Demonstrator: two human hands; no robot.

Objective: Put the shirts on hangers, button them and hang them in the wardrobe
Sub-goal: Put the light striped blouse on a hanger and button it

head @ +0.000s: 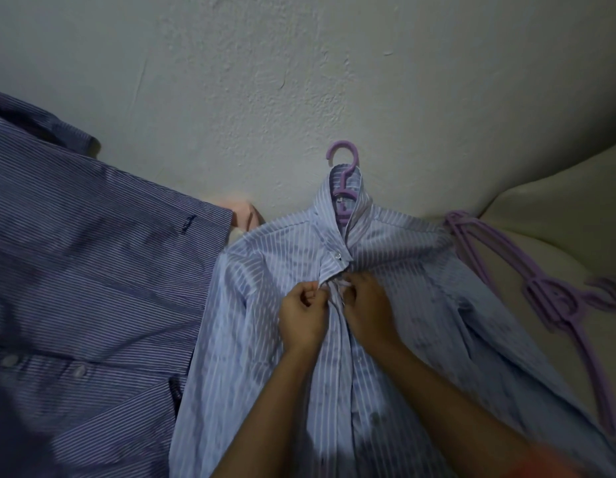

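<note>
A light blue striped shirt lies flat before me, threaded on a purple hanger whose hook pokes out of the collar by the wall. One white button under the collar is fastened. Just below it, my left hand pinches the left edge of the shirt's front opening. My right hand pinches the right edge at the same spot. Whatever button lies between my fingers is hidden.
A darker blue striped shirt is spread out on the left. Several spare purple hangers lie at the right on a cream cushion. A rough white wall stands behind. Something pink peeks out between the shirts.
</note>
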